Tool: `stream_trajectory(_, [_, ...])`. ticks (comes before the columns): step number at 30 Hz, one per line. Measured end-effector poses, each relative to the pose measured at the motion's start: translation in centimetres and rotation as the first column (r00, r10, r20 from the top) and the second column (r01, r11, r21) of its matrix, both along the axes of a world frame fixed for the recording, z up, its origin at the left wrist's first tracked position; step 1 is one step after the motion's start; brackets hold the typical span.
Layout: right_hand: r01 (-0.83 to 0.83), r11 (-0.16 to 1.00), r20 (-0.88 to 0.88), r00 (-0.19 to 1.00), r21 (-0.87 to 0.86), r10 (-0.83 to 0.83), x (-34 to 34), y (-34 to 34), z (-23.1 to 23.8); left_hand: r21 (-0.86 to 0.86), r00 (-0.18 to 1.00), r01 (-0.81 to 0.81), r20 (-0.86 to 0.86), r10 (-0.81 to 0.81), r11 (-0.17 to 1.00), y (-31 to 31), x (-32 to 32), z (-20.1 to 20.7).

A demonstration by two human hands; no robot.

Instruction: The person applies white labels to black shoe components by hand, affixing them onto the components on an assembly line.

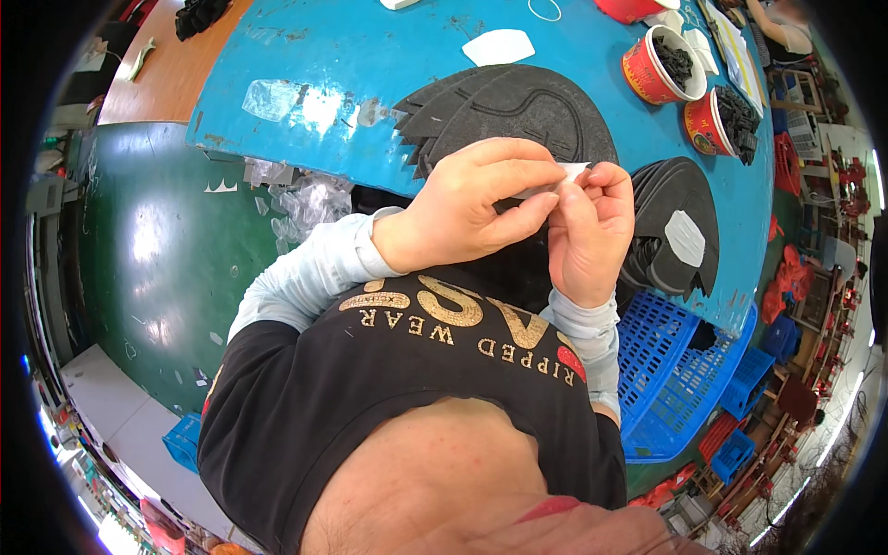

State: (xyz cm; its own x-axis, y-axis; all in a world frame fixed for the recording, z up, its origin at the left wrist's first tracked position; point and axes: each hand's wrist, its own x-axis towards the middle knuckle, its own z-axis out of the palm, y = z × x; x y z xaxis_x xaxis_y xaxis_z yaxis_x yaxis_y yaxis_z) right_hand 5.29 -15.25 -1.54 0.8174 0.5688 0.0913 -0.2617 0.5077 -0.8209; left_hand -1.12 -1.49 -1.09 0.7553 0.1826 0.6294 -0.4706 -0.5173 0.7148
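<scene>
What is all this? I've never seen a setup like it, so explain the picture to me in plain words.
There is no machine here, just a person working bare-handed. The one picture comes from a wide fisheye camera worn on the person's head, looking down, so straight edges bend near the rim and the person's own chest fills the lower part.

The left hand and right hand meet in the middle, holding a small white piece at their fingertips; what it is, I can't tell.

On the blue table lie two overlapping groups of flat black pieces, one beyond the hands and one to their right, plus red tubs holding dark bits.
</scene>
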Motion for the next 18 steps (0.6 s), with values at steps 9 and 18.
stream_trajectory(9, [-0.040,0.999,0.017,0.999,0.035,0.040,0.1,0.0,-0.2,-0.460,0.922,0.198,-0.212,-0.323,0.866,1.2,0.0,0.9])
stream_trajectory(18, [0.048,0.998,0.229,0.972,0.051,-0.058,-0.6,0.5,-0.2,-0.609,0.949,0.080,-0.195,-0.246,0.789,-0.3,0.1,0.1])
